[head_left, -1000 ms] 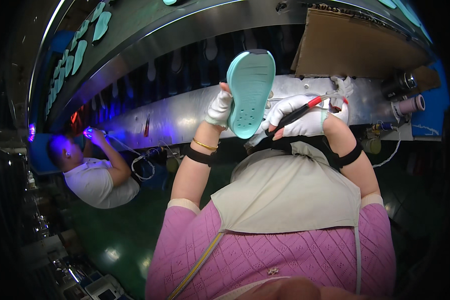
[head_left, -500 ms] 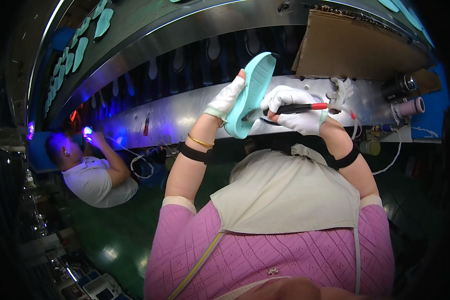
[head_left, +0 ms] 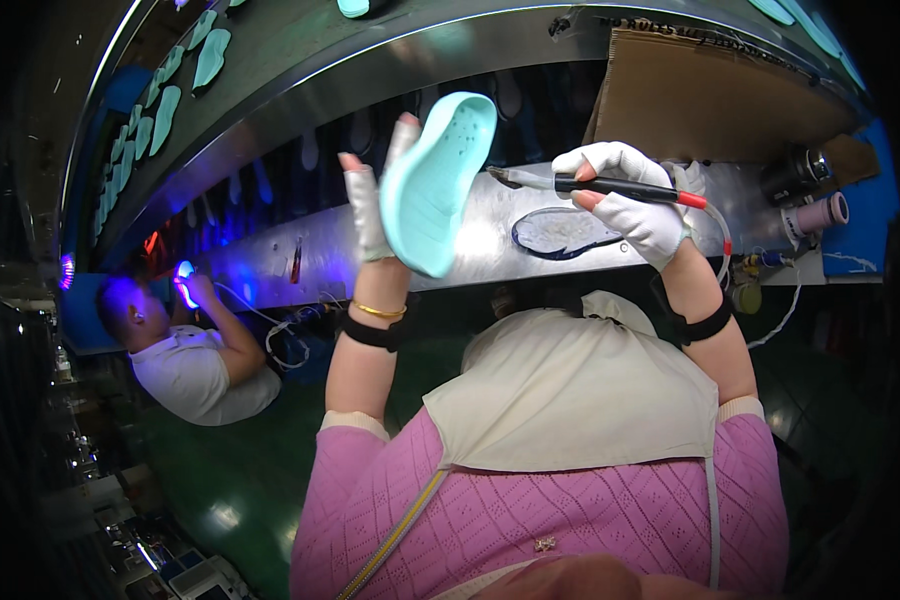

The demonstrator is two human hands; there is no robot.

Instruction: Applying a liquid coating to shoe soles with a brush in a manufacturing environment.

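A turquoise shoe sole [head_left: 438, 190] stands tilted in the air above the bench, its hollow side with small dark dots showing. My left hand [head_left: 372, 205], in a white glove with bare fingertips, holds it from behind at its left edge; two fingertips stick out and the rest are hidden. In my gloved right hand [head_left: 635, 195] is a black-handled brush [head_left: 610, 187], gripped between thumb and fingers. Its dark bristles point left toward the sole, apart from it. A red-and-clear tube runs from the handle's end. Under the brush lies a dark-rimmed oval piece [head_left: 565, 233], whitish inside.
Brown cardboard [head_left: 720, 100] leans at the back right, near a black cylinder [head_left: 795, 175] and a pink roll [head_left: 820, 214]. Turquoise soles [head_left: 165, 118] line the conveyor [head_left: 300, 40]. On the left a co-worker [head_left: 195, 350] holds a glowing blue-lit thing. Red-handled pliers or similar [head_left: 297, 260] lie on the bench.
The sole has moved left and turned to show its hollow side. My right hand has drawn the brush away from it, rightward and up. The oval piece on the bench is now uncovered.
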